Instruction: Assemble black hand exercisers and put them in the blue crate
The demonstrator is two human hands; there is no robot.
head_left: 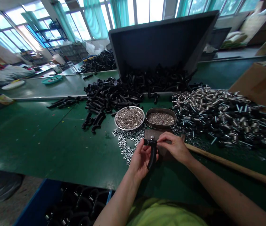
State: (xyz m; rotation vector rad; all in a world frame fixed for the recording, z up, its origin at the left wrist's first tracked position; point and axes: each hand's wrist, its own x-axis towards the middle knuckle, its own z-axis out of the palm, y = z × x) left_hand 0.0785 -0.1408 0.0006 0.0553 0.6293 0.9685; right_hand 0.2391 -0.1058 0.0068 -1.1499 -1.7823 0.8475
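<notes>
A lime-green shirt [163,215] fills the near edge; over the green table [40,141], the left hand [141,161] closes around a curved black part [153,156], while the right hand [174,147] pinches its far end, fingers hiding the join.

Wooden stick [231,164] on green workbench [40,147]; cardboard box [257,88] right; blue crate [38,201] below edge.

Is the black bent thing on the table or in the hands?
In the hands: the left hand grips the curved black handle above the green table.
</notes>
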